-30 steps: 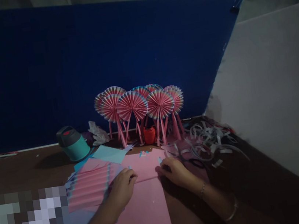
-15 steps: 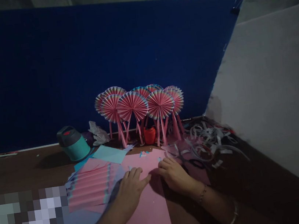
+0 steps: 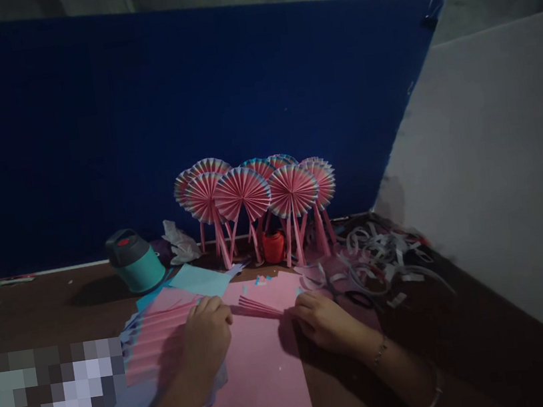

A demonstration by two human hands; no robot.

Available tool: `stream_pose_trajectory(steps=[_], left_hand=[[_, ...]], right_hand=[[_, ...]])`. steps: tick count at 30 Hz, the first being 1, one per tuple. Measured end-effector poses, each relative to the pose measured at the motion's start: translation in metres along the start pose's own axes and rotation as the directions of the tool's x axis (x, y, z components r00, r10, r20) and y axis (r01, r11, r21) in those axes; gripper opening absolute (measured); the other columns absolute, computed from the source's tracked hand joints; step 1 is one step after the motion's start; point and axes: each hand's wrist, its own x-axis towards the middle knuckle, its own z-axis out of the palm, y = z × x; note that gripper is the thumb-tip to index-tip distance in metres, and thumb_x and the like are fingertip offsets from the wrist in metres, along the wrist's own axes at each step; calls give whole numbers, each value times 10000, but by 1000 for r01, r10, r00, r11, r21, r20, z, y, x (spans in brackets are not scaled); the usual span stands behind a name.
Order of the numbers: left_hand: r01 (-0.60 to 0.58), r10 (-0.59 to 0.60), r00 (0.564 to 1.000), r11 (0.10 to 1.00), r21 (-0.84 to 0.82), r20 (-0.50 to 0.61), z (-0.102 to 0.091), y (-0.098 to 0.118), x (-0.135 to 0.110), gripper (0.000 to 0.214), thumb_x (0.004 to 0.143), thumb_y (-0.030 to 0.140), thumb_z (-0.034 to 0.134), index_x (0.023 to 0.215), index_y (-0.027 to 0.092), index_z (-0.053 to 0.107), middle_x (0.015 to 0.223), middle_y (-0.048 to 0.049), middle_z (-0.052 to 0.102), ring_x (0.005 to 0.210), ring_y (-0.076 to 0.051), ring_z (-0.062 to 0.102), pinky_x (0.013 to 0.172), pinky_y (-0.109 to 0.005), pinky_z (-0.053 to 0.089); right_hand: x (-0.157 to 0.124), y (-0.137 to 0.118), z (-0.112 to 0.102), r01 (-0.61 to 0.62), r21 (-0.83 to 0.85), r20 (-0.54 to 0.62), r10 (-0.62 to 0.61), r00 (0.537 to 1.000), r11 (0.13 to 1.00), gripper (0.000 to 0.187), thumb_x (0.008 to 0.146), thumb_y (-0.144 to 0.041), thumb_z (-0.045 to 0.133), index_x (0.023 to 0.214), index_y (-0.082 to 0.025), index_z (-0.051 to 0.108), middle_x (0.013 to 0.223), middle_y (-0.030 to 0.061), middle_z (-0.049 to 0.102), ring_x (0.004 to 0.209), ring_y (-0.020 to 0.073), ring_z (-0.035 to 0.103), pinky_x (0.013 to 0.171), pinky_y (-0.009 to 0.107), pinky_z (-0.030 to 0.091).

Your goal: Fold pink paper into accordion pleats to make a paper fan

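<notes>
A pink paper sheet (image 3: 263, 380) lies on the brown table in front of me, its far end gathered into narrow pleats (image 3: 258, 308). My left hand (image 3: 204, 337) is closed with the fingers curled on the left end of the pleated strip. My right hand (image 3: 320, 318) is closed on the right end of the same fold, fingers pressed down. A pleated pink sheet (image 3: 162, 326) lies just left of my left hand, partly under it.
Several finished pink paper fans on sticks (image 3: 255, 199) stand against a blue board (image 3: 139, 127). A teal flask (image 3: 134, 260) lies at left, light blue paper (image 3: 199, 280) and an orange object (image 3: 273, 246) behind. Paper strips and scissors (image 3: 380, 259) lie at right by a white board (image 3: 505, 177).
Both hands have drawn back slightly from the middle of the sheet, and the far end of the pink sheet now stands up in narrow pleats between them.
</notes>
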Motion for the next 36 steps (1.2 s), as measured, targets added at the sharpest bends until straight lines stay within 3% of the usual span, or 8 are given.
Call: stream_pose_trajectory(steps=[4,7,13,16,19,23,26,36], left_hand=[[111,-101,994,930,-350,47,14,4,-2,331,721,56,386,791,197,677,788,-39,685,825,-190,597,800,-332,424],[158,-68,984,748,-644,163,34,14,-2,212,783,222,445,772,165,649,680,-28,657,711,-182,603,661,-289,447],[232,-196,968,459,-858,157,51,31,-3,364,734,502,574,596,167,538,543,17,559,567,-141,539,513,-228,392],[207,-261,962,519,-829,78,45,29,-4,336,772,463,535,639,162,598,604,-16,625,637,-176,589,579,-250,441],[106,-264,955,736,-669,-139,32,23,-5,282,815,369,479,695,166,634,690,-52,659,697,-203,604,668,-290,454],[-85,5,917,979,-184,-399,13,18,-7,229,842,209,445,844,185,673,829,-84,649,861,-238,568,833,-363,394],[-171,186,922,982,76,-339,12,22,-9,261,845,140,459,997,202,662,871,-75,637,882,-240,539,841,-387,360],[-353,342,935,918,179,91,27,42,-14,203,859,134,457,961,189,624,907,-67,588,893,-240,501,822,-401,391]], right_hand=[[2,-2,4,0,114,-176,20,984,993,224,816,-69,491,959,-155,641,827,69,599,774,178,544,681,286,439],[3,-7,7,73,162,-276,-26,961,984,250,838,-90,482,1036,-167,613,867,80,602,797,178,549,698,295,462],[3,-18,12,200,65,-246,-179,953,978,329,852,-69,426,1140,-150,563,945,114,597,860,205,530,739,328,478],[4,-20,10,246,39,-221,-232,947,968,309,869,-88,423,1135,-149,567,952,112,603,853,201,532,745,323,473],[3,-20,5,186,-4,-282,-179,943,983,285,877,-139,458,1140,-161,565,973,115,609,877,212,543,763,351,463],[-3,-19,0,28,-81,-539,-67,840,996,349,869,-178,483,1216,-190,514,1117,138,577,1031,252,528,872,420,421],[-7,-21,1,38,-170,-598,-134,790,985,413,851,-235,530,1261,-228,483,1203,133,552,1148,272,476,961,440,358],[4,-18,4,82,-125,-196,-105,975,989,103,876,-172,520,864,-203,617,898,32,649,862,184,511,827,359,301]])
